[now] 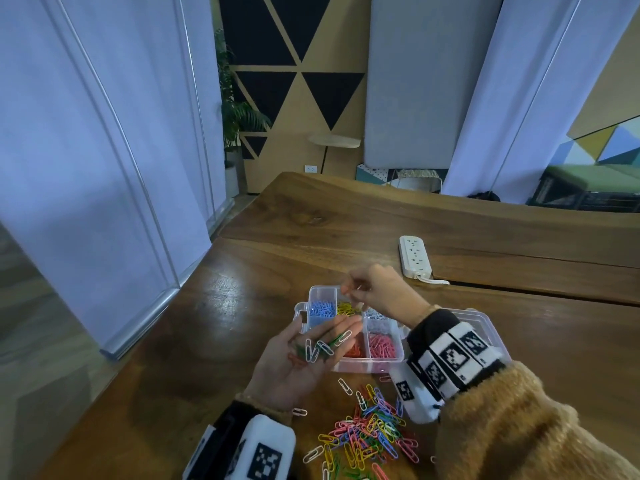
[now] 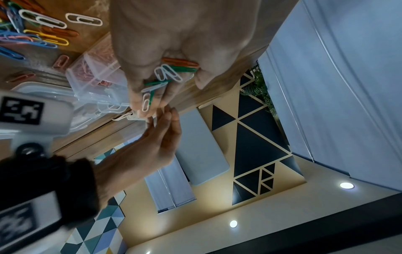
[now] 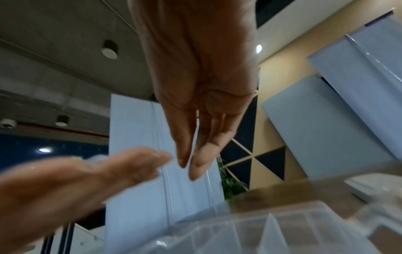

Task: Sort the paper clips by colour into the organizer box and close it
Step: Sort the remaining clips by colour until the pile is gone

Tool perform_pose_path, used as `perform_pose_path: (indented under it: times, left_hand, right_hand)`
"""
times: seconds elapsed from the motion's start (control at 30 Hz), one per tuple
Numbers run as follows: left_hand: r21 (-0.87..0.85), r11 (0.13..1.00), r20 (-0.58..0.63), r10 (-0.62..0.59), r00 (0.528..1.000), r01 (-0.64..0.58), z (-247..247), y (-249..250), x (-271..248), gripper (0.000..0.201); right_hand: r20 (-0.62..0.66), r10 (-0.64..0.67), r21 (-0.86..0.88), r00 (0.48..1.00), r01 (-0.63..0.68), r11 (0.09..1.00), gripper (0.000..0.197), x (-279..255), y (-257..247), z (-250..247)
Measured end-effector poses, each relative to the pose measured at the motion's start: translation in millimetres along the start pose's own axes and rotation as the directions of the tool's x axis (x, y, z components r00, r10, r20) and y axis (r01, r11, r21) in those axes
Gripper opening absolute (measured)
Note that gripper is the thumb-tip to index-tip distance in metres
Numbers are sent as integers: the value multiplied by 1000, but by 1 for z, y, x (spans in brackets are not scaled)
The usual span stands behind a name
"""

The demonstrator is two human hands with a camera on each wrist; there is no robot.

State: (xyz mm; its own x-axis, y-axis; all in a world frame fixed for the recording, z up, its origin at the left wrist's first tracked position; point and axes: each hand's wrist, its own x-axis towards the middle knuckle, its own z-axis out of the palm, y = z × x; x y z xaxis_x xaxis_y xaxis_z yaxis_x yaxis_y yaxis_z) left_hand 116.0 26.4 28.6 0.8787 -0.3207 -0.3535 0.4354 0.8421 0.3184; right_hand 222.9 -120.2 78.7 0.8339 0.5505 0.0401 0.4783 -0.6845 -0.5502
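The clear organizer box (image 1: 320, 289) stands open on the table, with blue (image 1: 322, 310), yellow (image 1: 346, 308), white (image 1: 377, 315), red (image 1: 353, 350) and pink clips (image 1: 381, 344) in separate compartments. My left hand (image 1: 329, 336) lies palm up beside the box, and white, green and red clips (image 1: 320, 348) rest on its relaxed fingers. My right hand (image 1: 351, 292) hovers above the yellow compartment. Its fingers (image 3: 195, 165) point down, straight and close together, with nothing seen between them. A mixed pile of loose clips (image 1: 370, 434) lies near the front edge.
The box's lid (image 1: 488, 323) lies open to the right, under my right wrist. A white power strip (image 1: 414, 256) sits behind the box by a seam in the wooden table (image 1: 242, 306). The table's left edge runs close to a blue-white partition (image 1: 104, 202).
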Motion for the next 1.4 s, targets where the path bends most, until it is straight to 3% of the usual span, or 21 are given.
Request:
perform_pose_path:
  times: [0.1, 0.17, 0.33, 0.67, 0.83, 0.97, 1.07, 1.23, 1.4]
  left_hand:
    - [-68, 998, 0, -16, 1000, 16, 6, -3, 1, 60]
    - [-68, 998, -1, -1, 1000, 1, 10, -5, 3, 57]
    - [3, 1000, 2, -1, 1000, 1, 17, -6, 3, 65]
    - [-17, 999, 6, -39, 999, 39, 17, -11, 5, 67]
    - [-12, 999, -30, 44, 999, -44, 20, -14, 2, 61]
    - [17, 994, -51, 108, 993, -108, 23, -18, 3, 69]
    - [42, 993, -32, 109, 994, -107, 20, -20, 8, 83]
    - [40, 994, -22, 101, 995, -100, 18, -22, 14, 84]
    - [-3, 996, -25, 86, 996, -86, 14, -25, 15, 84]
  right_hand:
    - [31, -226, -104, 974, 228, 968, 5, -25, -16, -8]
    - [97, -284, -163, 954, 296, 941, 8, -38, -21, -8]
    - [131, -285, -247, 950, 310, 918, 14, -50, -20, -12]
    - [82, -326, -184, 942, 335, 924, 32, -62, -16, -13]
    - [31, -337, -132, 941, 338, 932, 24, -71, -20, -22]
    - [-65, -277, -123, 959, 267, 956, 15, -77, -31, -13]
    - [-69, -164, -169, 984, 151, 974, 13, -75, -34, 1]
    - [-83, 32, -154, 996, -44, 987, 16, -71, -39, 19]
    - [-54, 69, -140, 996, -76, 987, 12, -70, -39, 24]
